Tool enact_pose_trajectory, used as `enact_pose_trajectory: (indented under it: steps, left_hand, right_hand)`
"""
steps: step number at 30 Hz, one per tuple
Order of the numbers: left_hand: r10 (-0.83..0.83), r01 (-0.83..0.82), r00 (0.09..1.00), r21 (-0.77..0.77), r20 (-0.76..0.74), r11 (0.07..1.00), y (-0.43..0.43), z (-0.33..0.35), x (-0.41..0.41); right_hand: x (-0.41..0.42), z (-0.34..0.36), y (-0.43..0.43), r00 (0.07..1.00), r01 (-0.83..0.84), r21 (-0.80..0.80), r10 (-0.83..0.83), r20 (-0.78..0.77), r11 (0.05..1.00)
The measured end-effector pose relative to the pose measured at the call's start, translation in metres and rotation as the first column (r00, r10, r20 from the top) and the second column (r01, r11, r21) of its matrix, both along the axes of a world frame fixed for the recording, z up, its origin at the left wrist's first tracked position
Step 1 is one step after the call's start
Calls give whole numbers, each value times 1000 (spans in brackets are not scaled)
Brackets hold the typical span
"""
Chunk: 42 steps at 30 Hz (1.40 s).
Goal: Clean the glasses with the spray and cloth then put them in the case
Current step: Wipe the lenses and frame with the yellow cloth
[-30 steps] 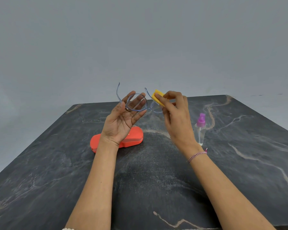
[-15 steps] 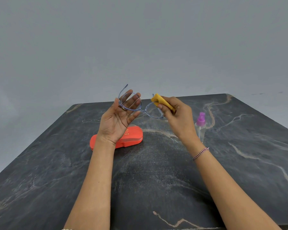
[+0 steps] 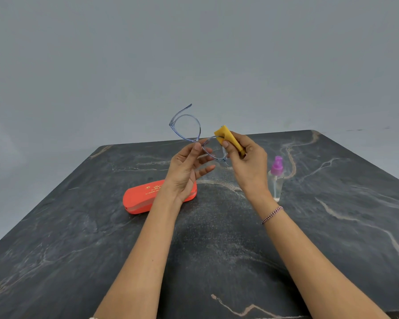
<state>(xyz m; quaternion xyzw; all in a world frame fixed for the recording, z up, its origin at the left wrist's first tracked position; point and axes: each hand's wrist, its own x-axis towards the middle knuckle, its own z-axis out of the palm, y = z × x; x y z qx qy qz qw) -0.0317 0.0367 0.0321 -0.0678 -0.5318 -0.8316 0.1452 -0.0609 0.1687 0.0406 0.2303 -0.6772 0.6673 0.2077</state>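
Dark marbled desk [image 3: 346,238] filled the lower view, its grey-black top streaked with pale tan veins, heaviest on the right. Behind its far edge stood a plain grey wall [image 3: 194,54], evenly lit.

The only writing in view is on the lid of the orange case [image 3: 141,201]: a few short lines of gold lettering [image 3: 153,189] with a small gold mark beside the top line. The print is too small and blurred to read, so no word, brand or number can be made out.
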Motion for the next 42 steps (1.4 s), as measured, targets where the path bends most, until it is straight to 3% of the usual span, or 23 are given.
enact_pose_trajectory:
  steps: [10,19,28,31,35,42]
  left_hand:
    - [141,-143,988,-18,-55,990,-5,1,0]
    - [-150,159,986,135,-75,978,-6,-6,-3]
    - [-267,273,960,78,-81,959,-4,-5,-1]
    - [-268,275,959,79,-97,958,-3,-5,-1]
    - [-249,256,964,75,-95,964,-3,-6,-3]
    - [-220,228,968,58,-121,972,-6,-1,2]
  right_hand:
    - [-1,-1,0,999,-41,43,39,34,998]
    - [-1,0,0,995,-96,35,96,11,995]
    - [1,1,0,974,-221,-42,223,47,974]
    - [3,1,2,988,-151,-2,151,8,989]
    - [8,1,-2,973,97,114,-69,-222,989]
    - [12,5,-1,924,230,24,-210,-319,973]
